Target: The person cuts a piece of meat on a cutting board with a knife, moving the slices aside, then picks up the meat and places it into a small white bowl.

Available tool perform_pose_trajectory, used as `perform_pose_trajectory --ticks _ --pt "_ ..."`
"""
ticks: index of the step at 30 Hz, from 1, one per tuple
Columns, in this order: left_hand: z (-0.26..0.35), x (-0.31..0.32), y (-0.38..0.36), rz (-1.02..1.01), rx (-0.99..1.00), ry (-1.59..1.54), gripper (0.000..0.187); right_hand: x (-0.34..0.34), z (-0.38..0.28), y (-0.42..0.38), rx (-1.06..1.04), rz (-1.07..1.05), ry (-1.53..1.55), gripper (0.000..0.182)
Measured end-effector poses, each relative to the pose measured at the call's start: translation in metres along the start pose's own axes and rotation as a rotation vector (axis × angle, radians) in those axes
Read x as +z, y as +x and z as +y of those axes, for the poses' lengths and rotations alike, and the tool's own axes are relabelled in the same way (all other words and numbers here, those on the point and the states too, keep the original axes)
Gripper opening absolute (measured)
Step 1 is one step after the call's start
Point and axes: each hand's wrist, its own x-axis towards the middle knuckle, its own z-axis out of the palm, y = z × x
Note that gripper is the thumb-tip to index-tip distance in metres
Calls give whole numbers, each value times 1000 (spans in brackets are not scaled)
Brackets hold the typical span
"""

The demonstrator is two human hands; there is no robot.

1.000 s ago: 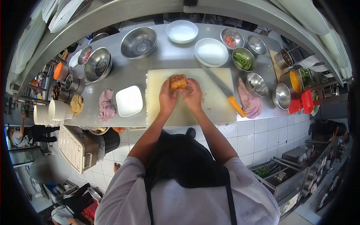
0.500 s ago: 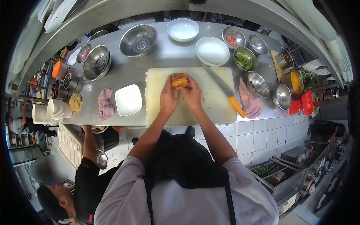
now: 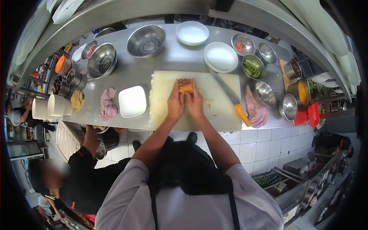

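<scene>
Between my two hands is a golden-brown, blocky piece of food (image 3: 186,86), its top marked with darker bands. My left hand (image 3: 175,100) presses its left side and my right hand (image 3: 196,100) its right, thumbs together at the near edge. Beneath lies a pale cutting board (image 3: 165,111), with brown crumbs scattered right of my hands. A large knife with an orange handle (image 3: 242,115) rests along the board's right edge, blade pointing away from me. Beside the handle is a pink cloth (image 3: 257,111). Left of the board sits a white square dish (image 3: 132,101).
Two white bowls (image 3: 221,57) stand beyond the board. Metal bowls line the right side, one with green vegetable pieces (image 3: 252,68). Larger steel bowls (image 3: 146,41) sit at the back left. Stacked white cups (image 3: 56,105) stand far left. A person in black (image 3: 96,180) bends low at my left.
The food is turned slightly and squeezed more squarely between my palms. The person at my left has shifted lower and turned. My view has tilted a little.
</scene>
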Motion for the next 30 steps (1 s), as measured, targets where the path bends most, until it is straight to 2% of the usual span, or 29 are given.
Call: perform_pose_trajectory --ticks 5,13,19,24,26,29,30 --pt "5 -2 -1 12 -7 -19 63 -3 -8 -1 93 -33 29 74" --pt "18 -16 2 9 18 -53 67 -5 -22 1 49 -21 -1 73" --pt "30 -60 2 137 50 58 67 20 -65 -1 41 -80 50 73" --pt "26 -123 -3 266 -78 167 62 73 -106 -7 -34 -203 141 73" --pt "20 -150 -6 312 -134 210 59 96 -121 -10 23 -342 113 74" --pt "-7 -188 -10 176 -422 329 62 133 -132 -11 82 -497 26 74" --pt "-19 -197 -11 206 -381 328 57 146 -133 -12 94 -537 -45 72"
